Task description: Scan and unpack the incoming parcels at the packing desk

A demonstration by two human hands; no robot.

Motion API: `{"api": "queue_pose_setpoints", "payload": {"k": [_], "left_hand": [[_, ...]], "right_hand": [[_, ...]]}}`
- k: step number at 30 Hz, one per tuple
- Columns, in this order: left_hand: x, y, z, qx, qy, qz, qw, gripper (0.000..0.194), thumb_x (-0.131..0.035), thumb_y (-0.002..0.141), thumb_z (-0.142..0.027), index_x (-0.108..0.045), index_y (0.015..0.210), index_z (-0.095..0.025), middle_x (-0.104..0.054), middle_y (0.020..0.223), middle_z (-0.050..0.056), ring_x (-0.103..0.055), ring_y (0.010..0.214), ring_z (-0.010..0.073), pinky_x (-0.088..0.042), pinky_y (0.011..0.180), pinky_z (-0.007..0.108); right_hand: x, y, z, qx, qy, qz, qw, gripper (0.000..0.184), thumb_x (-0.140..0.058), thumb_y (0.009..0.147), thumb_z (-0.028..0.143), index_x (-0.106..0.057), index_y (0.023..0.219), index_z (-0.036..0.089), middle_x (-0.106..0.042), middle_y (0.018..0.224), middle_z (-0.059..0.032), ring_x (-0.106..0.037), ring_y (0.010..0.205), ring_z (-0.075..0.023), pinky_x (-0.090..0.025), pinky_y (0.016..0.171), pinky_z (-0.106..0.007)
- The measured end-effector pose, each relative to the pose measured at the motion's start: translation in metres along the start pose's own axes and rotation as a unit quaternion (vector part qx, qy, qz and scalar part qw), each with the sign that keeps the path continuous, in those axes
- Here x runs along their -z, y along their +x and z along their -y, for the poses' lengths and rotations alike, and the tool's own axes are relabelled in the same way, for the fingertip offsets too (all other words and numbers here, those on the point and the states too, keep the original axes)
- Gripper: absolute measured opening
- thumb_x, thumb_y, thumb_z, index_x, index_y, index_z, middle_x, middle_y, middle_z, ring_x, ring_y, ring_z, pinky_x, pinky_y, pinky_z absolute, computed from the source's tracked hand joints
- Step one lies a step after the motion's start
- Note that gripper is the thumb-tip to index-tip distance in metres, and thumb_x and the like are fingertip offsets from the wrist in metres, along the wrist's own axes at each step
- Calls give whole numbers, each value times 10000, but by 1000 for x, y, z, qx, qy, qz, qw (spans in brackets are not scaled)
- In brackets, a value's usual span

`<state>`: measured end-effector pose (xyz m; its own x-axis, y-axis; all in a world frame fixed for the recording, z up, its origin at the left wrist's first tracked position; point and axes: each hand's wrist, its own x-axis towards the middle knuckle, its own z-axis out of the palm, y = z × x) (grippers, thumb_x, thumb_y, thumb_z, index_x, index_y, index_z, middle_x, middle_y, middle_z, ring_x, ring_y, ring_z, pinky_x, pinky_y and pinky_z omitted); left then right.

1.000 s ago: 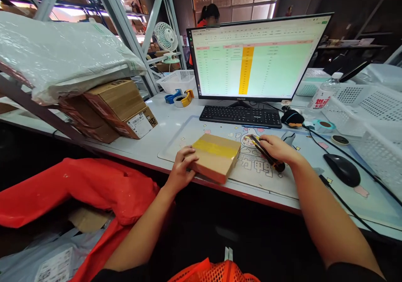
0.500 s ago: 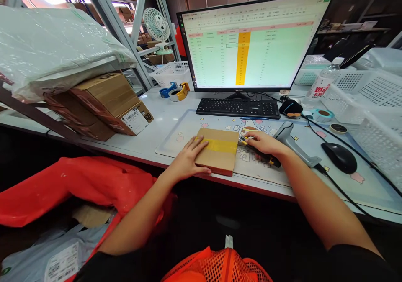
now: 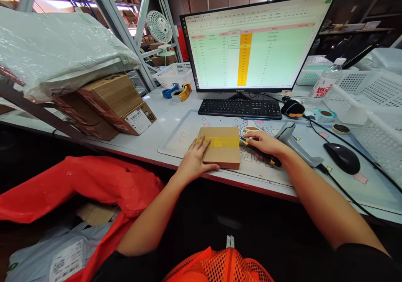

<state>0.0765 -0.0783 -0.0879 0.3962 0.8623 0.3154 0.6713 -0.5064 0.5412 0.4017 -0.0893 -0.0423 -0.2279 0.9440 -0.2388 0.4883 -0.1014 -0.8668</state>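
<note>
A flat brown cardboard box (image 3: 221,154) with yellow tape across its top lies on the desk mat. My left hand (image 3: 196,158) rests on its left part, fingers stretched out over the top and the thumb along the front side. In my right hand (image 3: 264,143) is a utility knife (image 3: 274,160), dark with yellow parts, gripped between thumb and fingers. Its tip is at the box's right edge, near the end of the tape; I cannot tell whether the blade is in the tape. Part of the knife is hidden under my fingers.
Behind the box stand a keyboard (image 3: 240,108) and a monitor (image 3: 257,43). A barcode scanner (image 3: 297,148) and a mouse (image 3: 342,157) lie to the right, beside white baskets (image 3: 377,127). Taped cartons (image 3: 116,102) stand left; a red bag (image 3: 103,181) hangs below the desk edge.
The box has turned slightly, its front right corner swinging away from the desk edge. My left hand has shifted right with it. The knife stays at the box's right edge.
</note>
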Motion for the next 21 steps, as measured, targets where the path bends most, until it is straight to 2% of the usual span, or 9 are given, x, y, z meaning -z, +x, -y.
{"api": "queue_pose_setpoints", "payload": {"k": [3,7,9,11,14,16,18,20,21], "left_hand": [[-8,4,0,43,7,-37,998,1080,-909,677,-701,-544,1568,-212,-348,1722,209,-273,1585,534,-320,1256,678],[-11,-1,0,31,27,-57,998,1064,-892,684,-719,-560,1546,-190,-394,1693,229,-356,1548,530,-400,1209,615],[1,-5,-2,1,67,-48,997,994,-838,730,-756,-595,1505,-183,-508,1610,241,-529,1432,496,-480,1130,544],[21,0,-8,-27,120,-18,992,865,-769,795,-776,-656,1432,-202,-712,1358,221,-700,1195,435,-540,1011,481],[50,35,-25,-85,162,12,983,743,-740,848,-739,-680,1413,-259,-798,1049,138,-735,1048,383,-536,986,455],[54,69,-40,-158,151,67,974,835,-828,760,-715,-653,1458,-291,-750,1295,139,-659,1249,403,-482,1092,486],[44,99,-51,-206,112,187,954,846,-879,673,-701,-687,1407,-329,-662,1477,108,-575,1386,403,-426,1169,498],[28,118,-55,-189,88,270,940,734,-845,681,-713,-742,1292,-320,-703,1415,106,-608,1351,390,-413,1178,497],[21,123,-54,-158,95,274,944,688,-811,695,-740,-765,1215,-292,-743,1328,128,-647,1287,398,-418,1163,510]], "right_hand": [[-5,0,2,-1,-6,44,999,445,-616,941,392,-710,1347,236,-671,657,21,-601,449,-169,-465,408,-267],[-2,4,-4,-3,-4,27,1000,457,-624,950,409,-680,1370,239,-721,736,7,-623,467,-171,-494,430,-277],[5,6,-8,-11,8,-4,1000,470,-617,970,438,-659,1387,226,-737,768,-12,-629,466,-173,-485,425,-275],[13,7,-11,-12,16,-44,999,471,-616,984,469,-660,1380,218,-765,858,-44,-630,465,-164,-479,421,-273],[21,5,-11,-14,19,-80,996,465,-587,1011,455,-647,1402,211,-780,1010,-81,-613,458,-138,-473,417,-262],[22,3,-8,-17,10,-87,996,469,-550,1030,415,-619,1444,207,-775,1058,-90,-606,458,-132,-471,422,-259],[21,2,-6,-13,-3,-88,996,470,-519,1040,387,-604,1467,210,-767,1097,-95,-607,465,-134,-475,437,-266],[20,1,-5,-14,-3,-96,995,462,-493,1051,395,-606,1460,213,-763,1057,-87,-605,468,-143,-478,451,-276],[19,2,-5,-16,4,-103,995,456,-487,1056,418,-613,1443,212,-758,1008,-77,-603,471,-149,-477,455,-278]]}}
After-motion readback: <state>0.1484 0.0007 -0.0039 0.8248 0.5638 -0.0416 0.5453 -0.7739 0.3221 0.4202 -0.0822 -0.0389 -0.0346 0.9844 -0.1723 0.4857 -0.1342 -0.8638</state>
